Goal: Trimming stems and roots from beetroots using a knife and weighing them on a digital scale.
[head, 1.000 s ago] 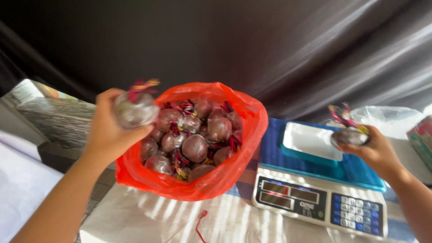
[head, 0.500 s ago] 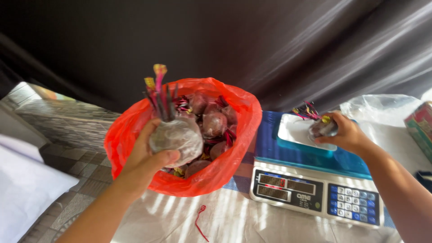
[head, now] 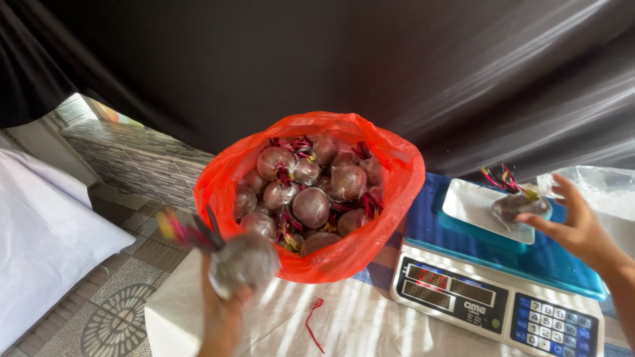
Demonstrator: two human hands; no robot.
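Nearest, at the bottom edge: left hand (head: pixel 221 311) clamped round a wrapped beet (head: pixel 243 264), blurred, its red and yellow stalks sticking up to the left. Worth gripping by the round body rather than the stalks, which look likely to snap or slip out of the film.

Just beside on the pale table cover (head: pixel 370 327): a loose red string (head: pixel 316 322), best kept off the weighing surface.

Further right: a grey scale (head: pixel 463 301) with a red-lit number window (head: pixel 430 277) and a blue-and-white keypad (head: pixel 555 327), blue top, white tray (head: pixel 471 203) on it. On the tray's right end, a second wrapped beet (head: pixel 519 206), stalks pointing up and left. Right hand (head: pixel 579 228) open beside it, fingers spread; cannot tell whether touching. For a true reading, probably wise to lift the fingers fully clear, leave the beet well inside the tray, and wait for the digits to settle.

In the middle: an orange-red plastic bag (head: pixel 390 192), mouth rolled wide, heaped with film-wrapped beets (head: pixel 311 206), dark purple, round, stalk ends red. Front of the bag bulging just beside the scale's left corner; better nudged apart so as not to lean on it.

At the far right: a crumpled clear plastic bag (head: pixel 605 185). To the left: a white cloth (head: pixel 40 231) above a patterned tiled floor (head: pixel 112 317). Behind everything: a dark draped cloth (head: pixel 331 59). No signs anywhere; only a small printed mark on the scale's front, under the window.
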